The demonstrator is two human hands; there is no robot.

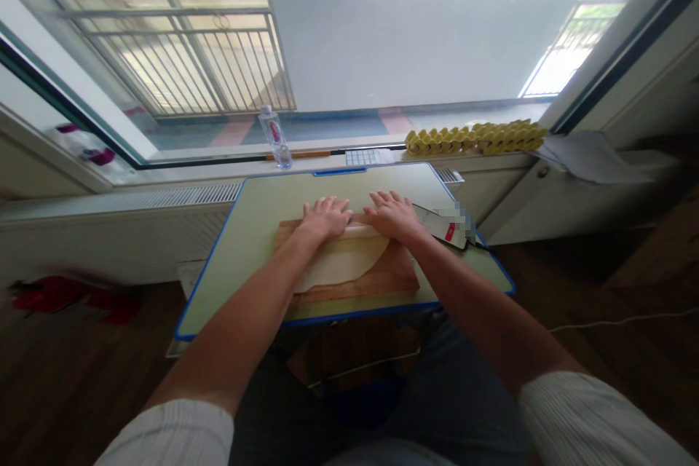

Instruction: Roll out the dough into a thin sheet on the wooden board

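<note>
A flat pale sheet that looks like rolled-out dough (339,262) lies over a brown wooden board (382,282) on the small table. Across its far edge runs a pale rounded roll (360,231); whether it is a rolling pin or the dough's rolled edge I cannot make out. On the roll's left end rests my left hand (328,217), palm down with fingers stretched forward. My right hand (394,215) lies the same way at the right end, fingers apart. Both palms hide what is beneath them.
The pale green table (254,215) has a blue rim. A dark-edged flat item (440,224) lies beside my right wrist. Along the windowsill stand a clear bottle (276,138), a white keypad-like object (368,157), a yellow wavy strip (475,138) and papers (595,156).
</note>
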